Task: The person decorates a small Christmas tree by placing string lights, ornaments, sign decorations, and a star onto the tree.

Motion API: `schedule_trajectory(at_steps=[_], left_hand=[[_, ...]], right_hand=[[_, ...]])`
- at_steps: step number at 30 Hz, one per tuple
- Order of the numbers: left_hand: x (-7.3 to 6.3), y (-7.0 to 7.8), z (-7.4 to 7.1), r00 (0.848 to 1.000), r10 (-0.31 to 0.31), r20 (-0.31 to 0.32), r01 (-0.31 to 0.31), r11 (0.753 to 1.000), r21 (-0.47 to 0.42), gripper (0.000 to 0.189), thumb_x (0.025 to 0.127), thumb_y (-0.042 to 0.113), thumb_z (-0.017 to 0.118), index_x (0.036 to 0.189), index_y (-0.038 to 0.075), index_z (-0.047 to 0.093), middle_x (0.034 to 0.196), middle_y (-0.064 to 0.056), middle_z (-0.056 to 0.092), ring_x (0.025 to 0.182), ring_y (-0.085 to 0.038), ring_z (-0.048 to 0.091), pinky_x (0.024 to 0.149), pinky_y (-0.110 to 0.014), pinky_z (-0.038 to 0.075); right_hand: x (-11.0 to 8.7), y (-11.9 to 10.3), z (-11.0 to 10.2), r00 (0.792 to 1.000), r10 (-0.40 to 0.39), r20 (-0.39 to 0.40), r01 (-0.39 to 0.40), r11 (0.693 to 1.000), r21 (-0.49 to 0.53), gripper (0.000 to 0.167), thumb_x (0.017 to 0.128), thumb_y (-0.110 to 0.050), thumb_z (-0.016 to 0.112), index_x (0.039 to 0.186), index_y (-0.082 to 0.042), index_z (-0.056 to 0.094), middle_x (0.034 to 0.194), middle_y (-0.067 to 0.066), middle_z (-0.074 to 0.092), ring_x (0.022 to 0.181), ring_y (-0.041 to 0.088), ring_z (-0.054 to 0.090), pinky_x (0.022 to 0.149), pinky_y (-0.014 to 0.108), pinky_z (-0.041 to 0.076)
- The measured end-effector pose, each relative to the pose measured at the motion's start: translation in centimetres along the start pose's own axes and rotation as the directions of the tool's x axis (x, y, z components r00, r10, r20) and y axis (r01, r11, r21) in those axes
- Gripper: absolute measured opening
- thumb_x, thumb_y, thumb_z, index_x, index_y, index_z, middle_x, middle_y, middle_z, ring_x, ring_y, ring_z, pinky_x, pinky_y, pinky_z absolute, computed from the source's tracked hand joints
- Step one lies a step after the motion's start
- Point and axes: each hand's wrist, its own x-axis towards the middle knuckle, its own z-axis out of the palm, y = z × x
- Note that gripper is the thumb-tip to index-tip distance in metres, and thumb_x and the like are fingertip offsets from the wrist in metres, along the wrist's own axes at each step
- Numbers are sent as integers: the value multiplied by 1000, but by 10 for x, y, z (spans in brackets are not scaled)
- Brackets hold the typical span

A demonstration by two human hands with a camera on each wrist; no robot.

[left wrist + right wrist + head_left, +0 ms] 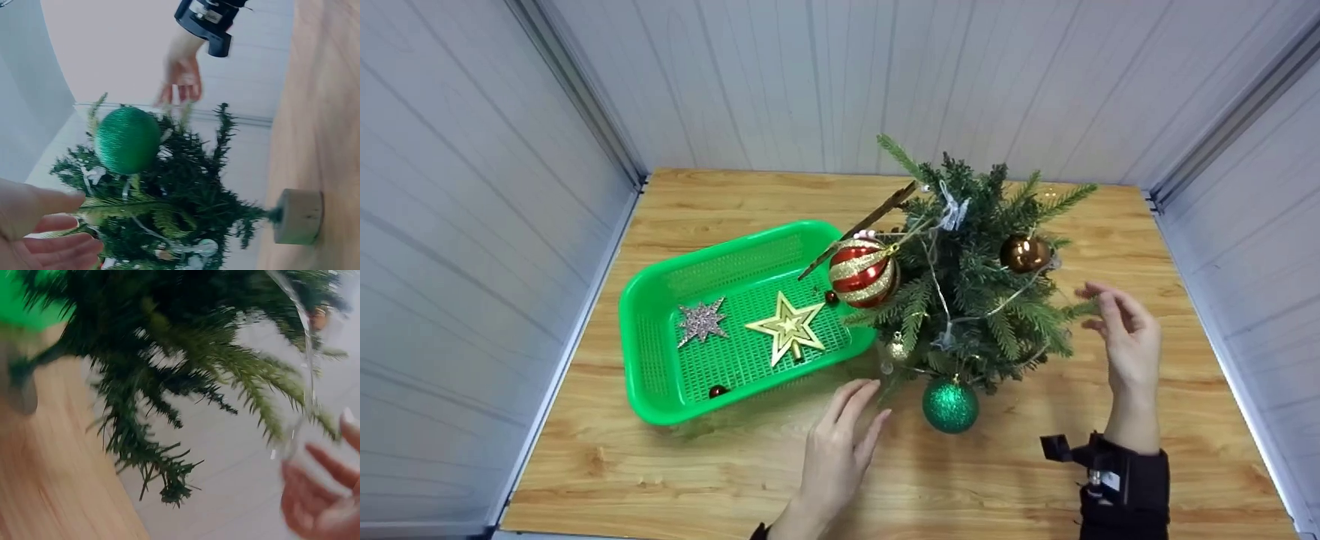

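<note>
Two hands flank the tree (971,274), which stands right of the desk's (607,457) middle, its pale base (298,216) presumably there to keep it upright. The right hand (1131,349) is at a branch tip (1081,308) facing the desk's right edge, fingers apart; whether they touch the needles I cannot tell. The left hand (834,450), closer to the near edge, also has its fingers apart, beside the low branches. A green ball (950,406) and a striped ball (864,276) hang from outer branches, probably so that they show. Between the tree and the desk's left edge, a basket (652,337) lies at a slant, its low walls seemingly meant to keep loose pieces together: a silver star (703,322), a gold star (788,327), and two red balls, one (718,391) by the near wall, one (831,298) by the tree end. A stick (877,216) slants above that end; whether it rests on the rim is unclear.
</note>
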Motion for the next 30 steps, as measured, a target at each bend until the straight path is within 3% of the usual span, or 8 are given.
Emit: schedule_trajectory(at_steps=[3,7,11,16,20,22,25,30], left_hand=[[-1,-5,3,1000,16,-18,-17,998,-65,29,71,-3,69,99,0,62,94,-7,61,83,-15,61,76,-18,48],[3,-13,4,997,49,-66,-57,991,-124,26,68,-12,67,93,-6,63,87,-10,62,76,-17,62,72,-16,49],[11,-23,3,991,71,-114,-88,984,-152,24,66,-15,65,89,-8,63,83,-13,62,71,-21,63,68,-16,50],[27,-41,-1,993,34,-115,-59,974,-221,20,68,-16,64,87,-8,64,81,-15,64,68,-22,63,64,-18,51],[44,-61,-7,996,-41,-83,21,975,-220,13,73,-9,66,85,-4,67,78,-11,66,64,-17,63,60,-17,51],[54,-70,-11,993,-111,-40,99,968,-232,10,75,-4,66,85,-3,68,77,-10,66,62,-16,62,57,-18,51],[70,-82,-15,966,-253,54,257,921,-294,10,78,-1,64,87,-5,67,78,-13,66,63,-20,63,56,-22,52],[98,-97,-16,875,-440,201,483,794,-368,13,78,-1,64,89,-8,66,79,-19,65,64,-28,63,58,-27,53]], right_hand=[[-6,1,-3,996,-12,85,-9,971,241,17,88,8,45,96,18,57,81,19,64,61,21,59,52,23,48],[-15,-3,-3,992,-58,115,18,945,325,14,82,20,44,91,22,55,78,21,63,57,22,58,52,24,49],[-27,-8,-4,989,-79,121,39,953,301,12,79,24,45,87,23,54,76,20,63,57,22,59,53,24,50],[-44,-12,-6,984,-110,144,77,973,216,12,75,26,48,85,23,54,73,17,63,58,20,59,55,22,50],[-57,-13,-2,975,-135,179,103,979,175,14,72,30,49,83,23,54,71,17,63,58,20,60,55,22,51],[-64,-14,3,967,-154,205,116,975,188,16,69,32,49,82,24,53,71,18,63,58,20,60,55,23,51],[-75,-15,13,956,-173,235,123,969,213,19,67,34,49,83,23,53,74,20,62,60,21,60,57,25,52],[-93,-16,36,952,-164,260,98,963,251,25,64,34,50,85,21,53,77,20,61,62,21,60,59,25,52]])
